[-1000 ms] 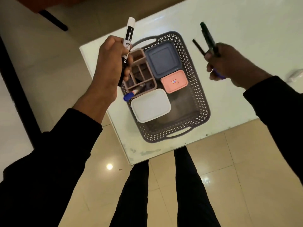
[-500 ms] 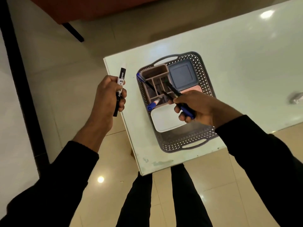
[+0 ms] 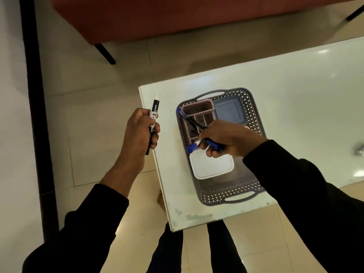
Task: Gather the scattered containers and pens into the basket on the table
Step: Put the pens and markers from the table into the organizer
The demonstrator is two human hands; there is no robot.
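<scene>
Pens [image 3: 194, 123] now lower, in right-hand fingers [image 3: 211, 152]

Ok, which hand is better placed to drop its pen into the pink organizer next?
Right. The right hand already holds its pens over the pink organizer in the basket; the left hand grips a marker off the table's edge.

A red-brown sofa [image 3: 157, 16] on dark legs stands on the tiled floor [image 3: 78, 95].

Glossy cream tiled floor [image 3: 88, 95], pale glass-topped table [image 3: 295, 85], reddish-brown bench [image 3: 157, 16] on black legs
</scene>
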